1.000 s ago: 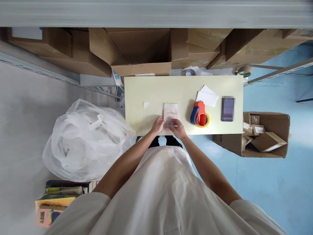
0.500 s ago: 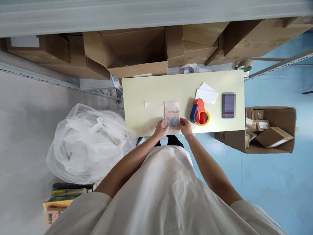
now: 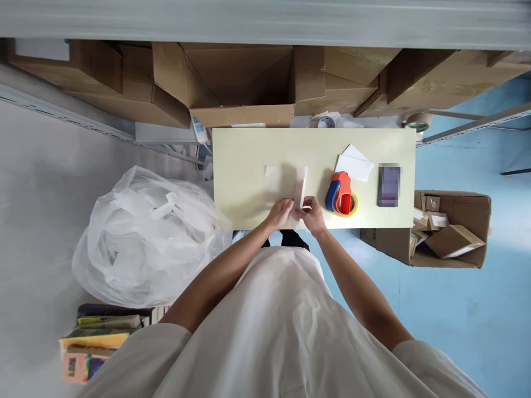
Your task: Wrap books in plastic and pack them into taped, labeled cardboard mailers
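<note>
My left hand (image 3: 280, 213) and my right hand (image 3: 313, 215) are closed on a small pinkish pack in a translucent white sleeve (image 3: 301, 188), low over the table's front edge. The pack is turned on edge, so a narrow pale side faces up. My left fingers press its left face and my right fingers pinch its right side near the lower end. What the sleeve contains is hidden from this angle. A small white paper piece (image 3: 269, 171) lies left of the pack. To the right sits a red and blue tape dispenser (image 3: 342, 193) with a yellow-rimmed roll.
White cards (image 3: 354, 164) and a dark phone-like slab (image 3: 389, 186) lie on the pale table (image 3: 240, 160). Cardboard boxes (image 3: 244, 115) line the back under a grey beam (image 3: 265, 22). A white plastic bag (image 3: 149, 237), books (image 3: 99, 337) and a carton of small boxes (image 3: 468, 213) flank the table.
The pack has turned from lying face up, with its pink and blue face showing, to standing on edge. My hands have come closer together around it. The camera view has shifted slightly.
</note>
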The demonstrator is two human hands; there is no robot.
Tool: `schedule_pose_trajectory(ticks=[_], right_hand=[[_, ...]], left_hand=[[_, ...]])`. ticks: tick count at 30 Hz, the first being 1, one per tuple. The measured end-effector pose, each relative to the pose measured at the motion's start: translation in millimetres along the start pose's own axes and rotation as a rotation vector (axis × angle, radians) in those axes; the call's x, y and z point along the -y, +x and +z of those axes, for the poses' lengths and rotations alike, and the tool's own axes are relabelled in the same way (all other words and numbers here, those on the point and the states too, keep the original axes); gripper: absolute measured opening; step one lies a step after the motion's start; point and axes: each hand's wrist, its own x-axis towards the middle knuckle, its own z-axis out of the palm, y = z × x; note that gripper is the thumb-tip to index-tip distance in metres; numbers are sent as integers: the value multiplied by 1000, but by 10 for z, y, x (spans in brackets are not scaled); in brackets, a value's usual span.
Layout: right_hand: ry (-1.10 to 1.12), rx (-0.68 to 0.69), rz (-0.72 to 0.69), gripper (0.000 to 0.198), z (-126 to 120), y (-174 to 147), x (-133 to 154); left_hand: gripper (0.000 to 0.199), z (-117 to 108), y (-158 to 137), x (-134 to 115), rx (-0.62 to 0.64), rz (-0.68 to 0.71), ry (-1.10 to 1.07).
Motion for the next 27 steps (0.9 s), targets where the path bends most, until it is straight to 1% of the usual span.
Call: schedule_pose_trajectory(ticks=[3,4,6,8,9,10,14,16,18,20,24,27], right_hand=[[-91,21,-32,40,310,50,2],[-127,29,-46,40,411,70,-8],[-189,61,-73,41,574,107,-42],[-229,101,-87,43,651,128,-96],[-245,108,-91,43,649,131,-129],[-264,97,-98,42,622,130,-166],[-366,-74,-129,39,352,116,-319],[-393,-121,-92,42,224,129,-382],[-385,-110,-35,45,163,155,-425],[-355,-67,6,48,172,184,-449],[-314,-24,55,51,292,217,-454],[-314,-33,58,55,376,242,-433]], left_hand=[[42,-171,-20,-15,18,9,-74],[43,-219,-22,-13,2,-2,-87],[45,-302,-16,8,-106,-67,-79],[45,-365,-4,49,-231,-163,-24],[44,-389,3,75,-257,-199,13],[43,-408,9,100,-255,-221,52],[40,-459,8,168,-175,-242,199],[41,-482,-11,173,-219,-251,284],[45,-498,-39,173,-273,-265,365],[48,-494,-66,182,-275,-275,414],[52,-420,-99,225,-164,-245,382],[53,-389,-97,238,-175,-255,365]])
